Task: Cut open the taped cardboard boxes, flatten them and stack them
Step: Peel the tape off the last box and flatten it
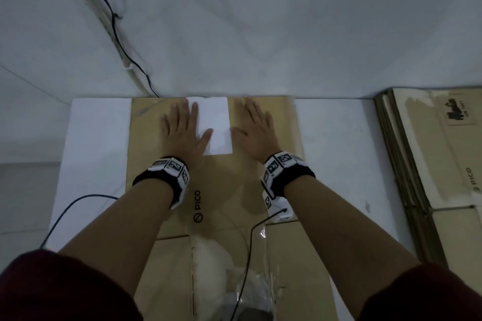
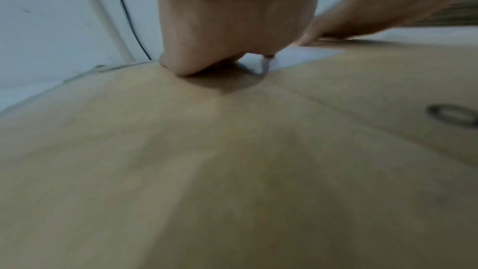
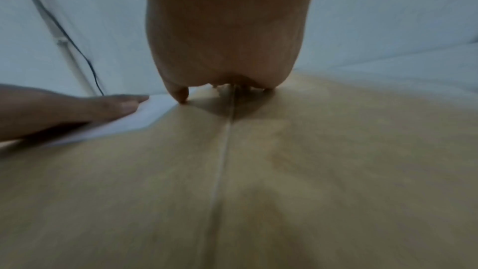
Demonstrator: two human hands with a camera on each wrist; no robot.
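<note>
A flattened brown cardboard box (image 1: pixel 224 185) printed with PICO lies on the white table (image 1: pixel 339 143), its far edge against the wall. A white label (image 1: pixel 214 125) is stuck near that far edge. My left hand (image 1: pixel 182 128) presses flat on the cardboard left of the label, fingers straight, thumb on the label. My right hand (image 1: pixel 254 128) presses flat just right of the label. In the left wrist view the left hand (image 2: pixel 232 28) rests palm down on the cardboard (image 2: pixel 232 171). The right wrist view has the right hand (image 3: pixel 225 38) flat on the cardboard (image 3: pixel 284 171) beside the label (image 3: pixel 134 120).
A stack of flattened boxes (image 1: pixel 430 164) lies at the right of the table. Nearer me, cut flaps with loose clear tape (image 1: pixel 263 281) spread open. A black cable (image 1: pixel 78 206) runs over the table's left side. A dark wire (image 1: pixel 117 34) hangs down the wall.
</note>
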